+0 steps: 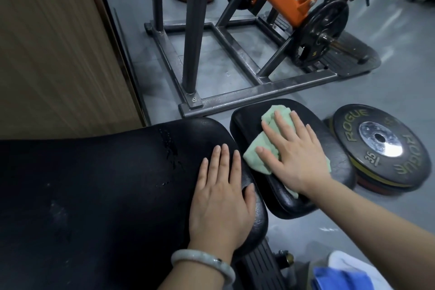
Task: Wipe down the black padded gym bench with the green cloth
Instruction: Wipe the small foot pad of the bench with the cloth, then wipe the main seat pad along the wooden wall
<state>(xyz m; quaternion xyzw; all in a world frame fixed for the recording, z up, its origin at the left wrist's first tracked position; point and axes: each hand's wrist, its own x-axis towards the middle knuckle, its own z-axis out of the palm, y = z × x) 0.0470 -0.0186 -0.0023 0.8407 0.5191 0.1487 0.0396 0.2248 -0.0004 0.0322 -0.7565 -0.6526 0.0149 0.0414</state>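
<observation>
Long black back pad [94, 195] of the gym bench is nearest the camera and the biggest surface in view, with its long axis running left from the hands. It shows scuffs and a few wet-looking specks near mid-pad. Next comes the smaller seat pad [334, 148], just right of it across a narrow gap. Left hand [221, 198] lies flat on the right end of the back pad, fingers straight, holding nothing; it looks like a brace. Right hand [294, 155] presses flat on the green cloth [256, 155], which lies bunched on the seat pad with its left corner at the gap. Hands are close side by side, not touching. Judgement: most unwiped area lies left of the cloth, so the right hand would have to cross the gap leftward, past the left hand.
</observation>
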